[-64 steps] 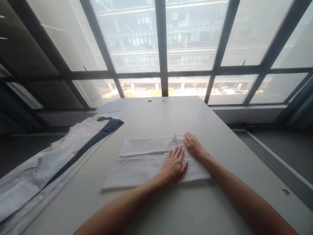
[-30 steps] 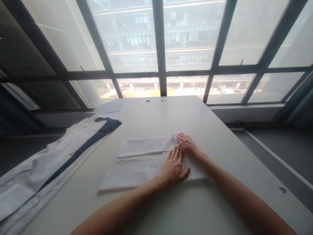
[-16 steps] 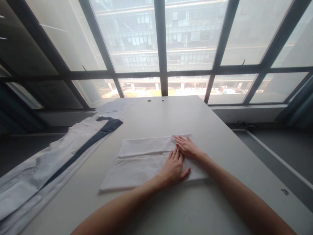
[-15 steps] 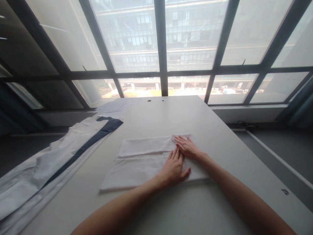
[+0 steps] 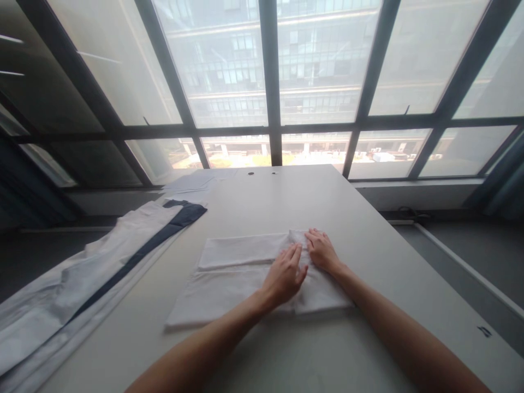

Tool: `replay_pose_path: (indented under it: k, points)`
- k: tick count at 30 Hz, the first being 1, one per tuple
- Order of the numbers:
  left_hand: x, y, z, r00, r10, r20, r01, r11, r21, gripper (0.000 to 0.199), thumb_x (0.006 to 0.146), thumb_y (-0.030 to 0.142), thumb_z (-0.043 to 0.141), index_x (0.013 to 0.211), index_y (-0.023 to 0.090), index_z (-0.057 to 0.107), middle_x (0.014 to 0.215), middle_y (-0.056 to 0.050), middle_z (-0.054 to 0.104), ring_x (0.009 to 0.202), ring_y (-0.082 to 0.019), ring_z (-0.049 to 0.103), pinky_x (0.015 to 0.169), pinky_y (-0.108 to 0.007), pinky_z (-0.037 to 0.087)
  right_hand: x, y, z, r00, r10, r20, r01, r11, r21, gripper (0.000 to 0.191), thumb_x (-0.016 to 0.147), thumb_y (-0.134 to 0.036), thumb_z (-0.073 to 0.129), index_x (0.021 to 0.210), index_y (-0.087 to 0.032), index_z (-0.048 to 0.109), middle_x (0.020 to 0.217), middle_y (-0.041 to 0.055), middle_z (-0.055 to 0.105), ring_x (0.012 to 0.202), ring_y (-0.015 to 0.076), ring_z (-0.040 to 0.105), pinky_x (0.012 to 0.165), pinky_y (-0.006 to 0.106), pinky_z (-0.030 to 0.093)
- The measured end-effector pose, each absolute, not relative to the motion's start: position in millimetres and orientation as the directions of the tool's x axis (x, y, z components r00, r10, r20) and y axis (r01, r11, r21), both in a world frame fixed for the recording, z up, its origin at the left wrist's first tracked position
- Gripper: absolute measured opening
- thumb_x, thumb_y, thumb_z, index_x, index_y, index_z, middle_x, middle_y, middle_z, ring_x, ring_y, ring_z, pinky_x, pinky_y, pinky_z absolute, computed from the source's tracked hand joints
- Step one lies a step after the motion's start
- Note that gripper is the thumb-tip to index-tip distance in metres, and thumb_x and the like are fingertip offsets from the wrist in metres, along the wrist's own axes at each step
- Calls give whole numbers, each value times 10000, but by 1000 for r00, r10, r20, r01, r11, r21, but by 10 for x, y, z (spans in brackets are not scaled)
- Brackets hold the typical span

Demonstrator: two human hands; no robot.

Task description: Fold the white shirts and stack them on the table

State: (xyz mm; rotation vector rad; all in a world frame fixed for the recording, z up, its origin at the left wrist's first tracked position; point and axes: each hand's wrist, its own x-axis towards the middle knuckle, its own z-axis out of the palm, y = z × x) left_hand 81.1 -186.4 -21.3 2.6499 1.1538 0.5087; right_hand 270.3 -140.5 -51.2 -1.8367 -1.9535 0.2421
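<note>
A folded white cloth garment (image 5: pixel 233 284) lies flat on the white table (image 5: pixel 295 202), its right end turned over in a shorter panel. My left hand (image 5: pixel 285 274) rests on the middle of the cloth, close to the fold line, fingers stretched out and thumb apart. On the upper right of the panel lies my right hand (image 5: pixel 321 250), palm down with its fingers extended. Neither hand grips anything. The cloth under both palms is hidden.
Along the left table edge lies a pile of white garments (image 5: pixel 82 273) with a dark blue garment (image 5: pixel 164 232) among them. White sheets (image 5: pixel 192 183) sit at the far left corner. Large windows (image 5: pixel 315 65) stand behind the table.
My hands have moved apart: the right one slid a little to the right, the left one a little to the left. The view has tilted slightly upward.
</note>
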Motion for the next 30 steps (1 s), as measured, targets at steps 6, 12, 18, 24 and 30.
replay_pose_path:
  k: [6, 12, 18, 24, 30]
  points:
    - [663, -1556, -267, 587, 776, 229, 735, -630, 250, 567, 1022, 318, 379, 1574, 201, 322, 1652, -74, 282, 1535, -268, 196, 1227, -500, 227, 2688, -1421, -491, -34, 977, 210, 911, 117, -395, 444, 989, -216, 383, 1370, -154, 602, 1534, 160, 473, 1466, 261, 366, 1210, 474, 205]
    - [676, -1423, -234, 567, 793, 221, 722, -608, 331, 455, 967, 196, 457, 1411, 185, 555, 1473, -100, 551, 1397, -237, 461, 1183, -400, 337, 2683, -1435, -477, -44, 977, 209, 918, 122, -378, 442, 1005, -250, 370, 1369, -158, 603, 1530, 158, 480, 1460, 267, 373, 1206, 471, 207]
    - [839, -967, -37, 339, 926, 164, 700, -365, 614, 337, 946, 184, 547, 1258, 149, 668, 1106, -97, 755, 1042, -208, 696, 986, -305, 497, 2682, -1456, -453, -39, 979, 201, 915, 116, -387, 441, 1014, -258, 361, 1362, -154, 612, 1532, 163, 476, 1461, 270, 370, 1208, 465, 197]
    - [1008, -630, -183, 234, 963, 135, 686, -262, 679, 255, 932, 232, 626, 1147, 115, 700, 1011, -104, 770, 887, -181, 728, 799, -247, 546, 2684, -1459, -469, -48, 980, 195, 922, 118, -368, 433, 1016, -264, 377, 1386, -187, 588, 1543, 134, 469, 1472, 244, 346, 1206, 461, 190]
    - [978, -560, -227, 229, 960, 158, 691, -275, 669, 247, 910, 245, 663, 1126, 134, 711, 947, -80, 769, 834, -172, 725, 758, -240, 539, 2674, -1467, -443, -51, 977, 208, 922, 126, -366, 443, 1027, -287, 349, 1405, -193, 562, 1544, 121, 471, 1466, 233, 355, 1207, 447, 198]
